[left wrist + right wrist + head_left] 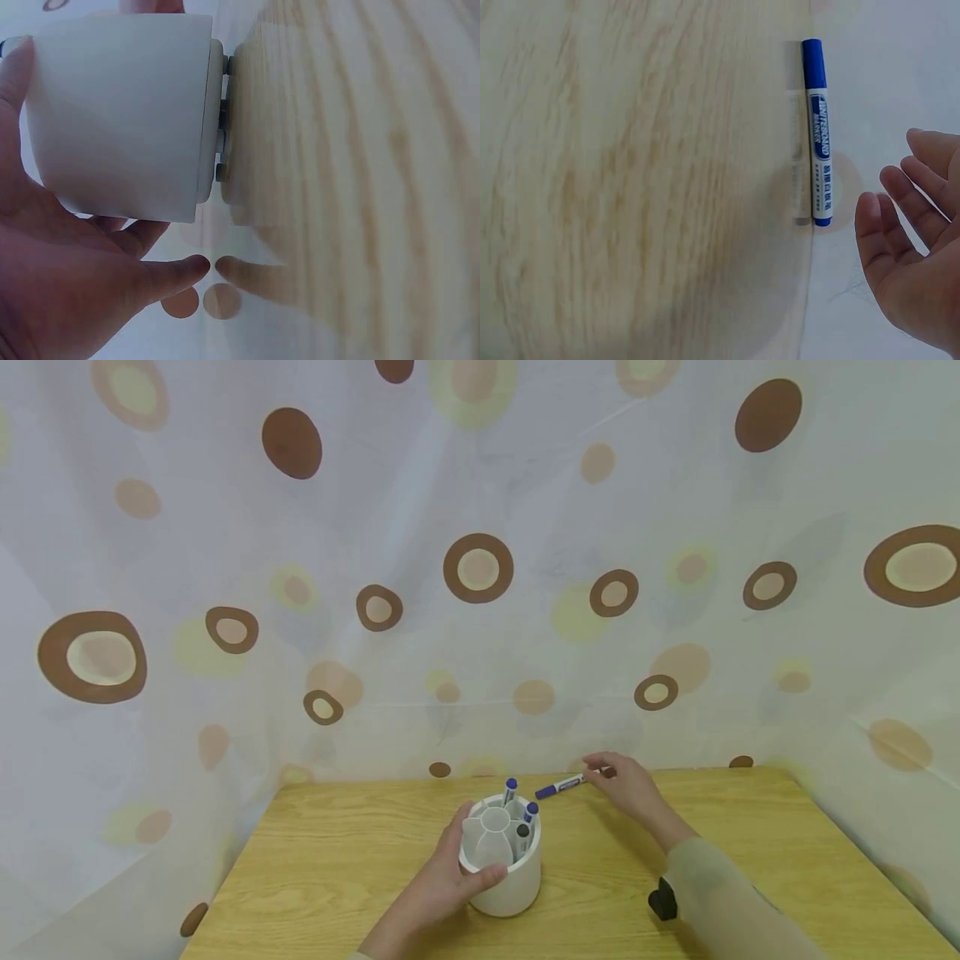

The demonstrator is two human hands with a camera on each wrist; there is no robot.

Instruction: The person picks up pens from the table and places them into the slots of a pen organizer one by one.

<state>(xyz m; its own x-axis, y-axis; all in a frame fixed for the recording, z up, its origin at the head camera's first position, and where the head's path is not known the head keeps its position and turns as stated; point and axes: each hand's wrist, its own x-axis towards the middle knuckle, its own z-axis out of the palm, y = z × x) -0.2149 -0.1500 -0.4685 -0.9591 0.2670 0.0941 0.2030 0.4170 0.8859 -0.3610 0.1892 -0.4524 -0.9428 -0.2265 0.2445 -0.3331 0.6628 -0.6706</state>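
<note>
My left hand (453, 881) grips the side of a white round pen holder (513, 893), its thumb across the near rim. Petal-shaped compartments divide the holder. Inside stand two blue-capped whiteboard markers (511, 789) and a dark-topped marker (522, 835), on the far and right side. The left wrist view shows the holder's smooth wall (127, 112) and small feet at the tabletop. Another blue-capped whiteboard marker (819, 135) lies on the table, right of the holder. My right hand (622, 785) is beside its far end, fingers loosely bent and apart from it in the right wrist view.
The wood-grain table (345, 860) meets a pale curtain (420, 652) with brown and beige spots at its back edge. More of this cloth hangs at both sides. A black device (663, 900) sits at my right sleeve (720, 893).
</note>
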